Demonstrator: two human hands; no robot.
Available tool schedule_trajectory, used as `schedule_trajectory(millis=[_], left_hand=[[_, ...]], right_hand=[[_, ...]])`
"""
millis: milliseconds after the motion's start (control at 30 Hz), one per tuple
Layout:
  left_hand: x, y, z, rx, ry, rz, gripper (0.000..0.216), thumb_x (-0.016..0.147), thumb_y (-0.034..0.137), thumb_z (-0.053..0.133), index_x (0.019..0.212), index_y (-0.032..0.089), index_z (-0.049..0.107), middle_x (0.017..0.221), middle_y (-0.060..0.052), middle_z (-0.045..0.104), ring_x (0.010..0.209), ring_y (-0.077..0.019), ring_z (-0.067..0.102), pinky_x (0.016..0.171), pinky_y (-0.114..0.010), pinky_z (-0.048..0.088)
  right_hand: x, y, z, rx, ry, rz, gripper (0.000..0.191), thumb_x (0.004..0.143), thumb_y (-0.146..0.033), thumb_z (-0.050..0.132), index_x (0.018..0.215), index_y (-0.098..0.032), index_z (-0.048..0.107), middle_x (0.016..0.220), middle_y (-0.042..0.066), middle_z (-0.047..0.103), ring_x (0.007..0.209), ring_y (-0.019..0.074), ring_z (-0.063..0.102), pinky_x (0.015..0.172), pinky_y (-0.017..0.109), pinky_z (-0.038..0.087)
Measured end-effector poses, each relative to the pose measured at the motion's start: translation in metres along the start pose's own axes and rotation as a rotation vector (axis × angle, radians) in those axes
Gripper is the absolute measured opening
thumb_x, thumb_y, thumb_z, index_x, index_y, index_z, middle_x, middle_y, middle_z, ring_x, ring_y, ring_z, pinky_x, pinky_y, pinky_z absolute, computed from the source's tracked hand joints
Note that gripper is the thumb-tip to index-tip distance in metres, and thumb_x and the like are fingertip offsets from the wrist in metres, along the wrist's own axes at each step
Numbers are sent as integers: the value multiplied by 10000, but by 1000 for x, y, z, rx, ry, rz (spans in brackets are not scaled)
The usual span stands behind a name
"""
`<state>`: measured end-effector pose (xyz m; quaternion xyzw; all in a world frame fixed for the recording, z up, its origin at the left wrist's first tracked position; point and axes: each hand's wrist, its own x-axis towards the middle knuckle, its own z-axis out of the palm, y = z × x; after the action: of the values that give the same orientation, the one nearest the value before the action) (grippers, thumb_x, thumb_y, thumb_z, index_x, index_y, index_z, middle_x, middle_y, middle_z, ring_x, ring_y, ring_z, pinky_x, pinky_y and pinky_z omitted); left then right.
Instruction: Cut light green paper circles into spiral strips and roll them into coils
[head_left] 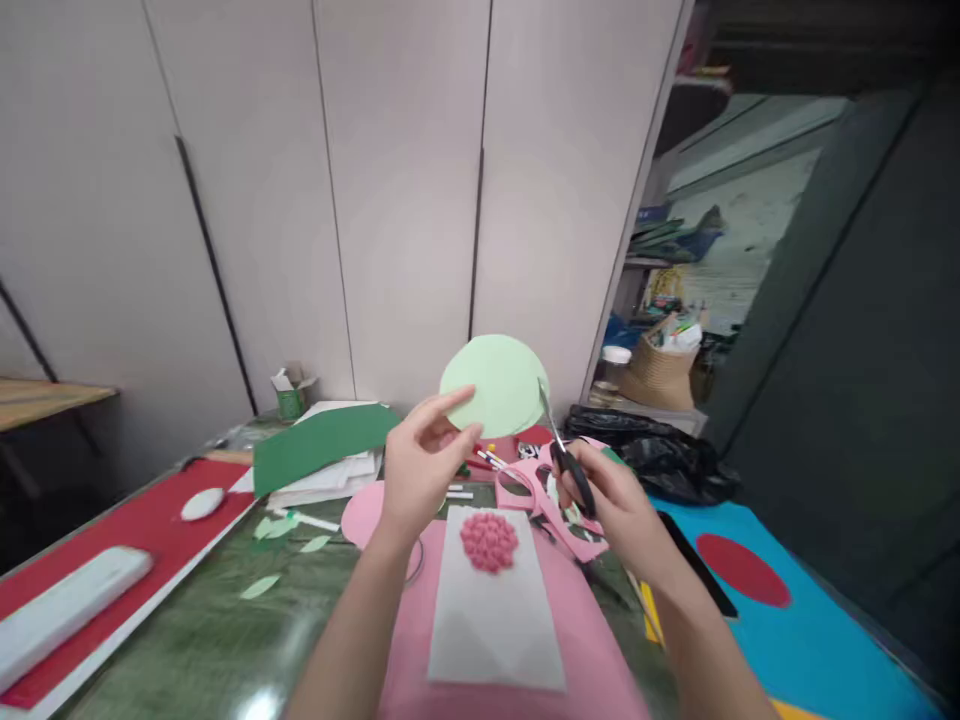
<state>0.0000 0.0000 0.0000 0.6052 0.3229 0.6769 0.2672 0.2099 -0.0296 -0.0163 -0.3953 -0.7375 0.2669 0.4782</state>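
Observation:
My left hand [421, 455] pinches the lower left edge of a light green paper circle [499, 380], lifted above the table. In my right hand [611, 495] are scissors [576, 482] with black handles, and their blades meet the circle's right edge. Below both hands lies a white card [491, 630] bearing a cluster of pink rolled paper pieces [489, 542]. The card rests on a pink sheet [592, 650]. Pink paper with round holes cut out [555, 510] lies beside my right hand, partly hidden by it.
Dark green paper [322, 445] covers white sheets at the left. Small pale green leaf cutouts [261, 587] lie near a red board [180, 510]. On the right are a black plastic bag [652, 450] and blue paper [787, 650] with a red circle [742, 570]. Tall cabinet doors [405, 200] stand behind.

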Motion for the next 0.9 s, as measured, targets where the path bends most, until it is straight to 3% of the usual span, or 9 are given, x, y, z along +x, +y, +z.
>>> schedule_trajectory(millis=[333,900], left_hand=[[-1,-1,1,-42,-98,-17,346,717,170,705,1062,194,715,1026,-66,674,567,-47,509,563,-184,479],[2,0,-4,-17,-80,36,290,743,194,696,1031,182,727,993,-70,680,593,-62,508,558,-187,475]], right_hand=[[-1,-6,2,48,9,-8,245,966,-332,426,760,-200,445,663,-48,416,603,101,345,568,226,309],[-2,-4,0,-10,10,-20,251,969,-288,396,732,-205,412,666,-46,400,611,105,351,591,216,336]])
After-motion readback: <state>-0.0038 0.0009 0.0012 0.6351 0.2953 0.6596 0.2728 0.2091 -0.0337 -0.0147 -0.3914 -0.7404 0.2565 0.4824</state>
